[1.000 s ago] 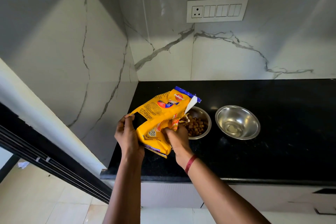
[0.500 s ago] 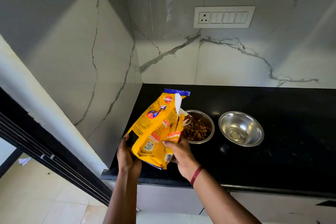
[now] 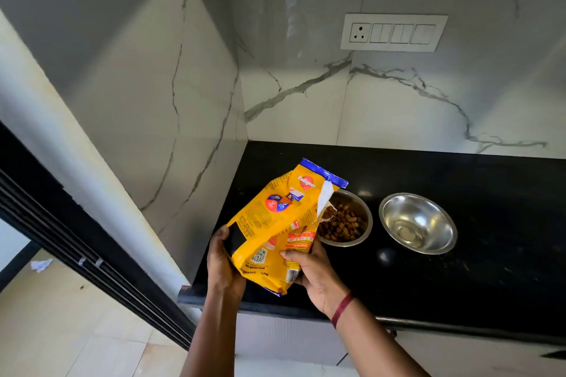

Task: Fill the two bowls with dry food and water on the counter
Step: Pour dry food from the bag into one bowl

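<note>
- Yellow plastic dog-food bag: held above the counter's front left corner and standing near upright. Its torn blue-edged mouth sits high, beside the nearer bowl's left rim. A second ago it lay tipped with the mouth over that bowl; it has since swung back up.
- Left hand: fingers curled round the bag's lower left edge. It has dropped from the bag's side to near its base.
- Right hand: thumb pressed on the bag's front face with the fingers wrapped behind, pinching the lower right part. A red thread band sits on the wrist.
- Round steel bowl, left: on the black stone counter, holding a layer of brown kibble.
- Round steel bowl, right: just beside the first and apart from it, with a bright bare inside that appears dry.
- White switch plate: on the veined marble wall above the bowls.
- Judgement: the righted bag suggests the dry-food pour is finished. The bag still needs setting down and the right bowl still needs water, and no water source shows in view.
</note>
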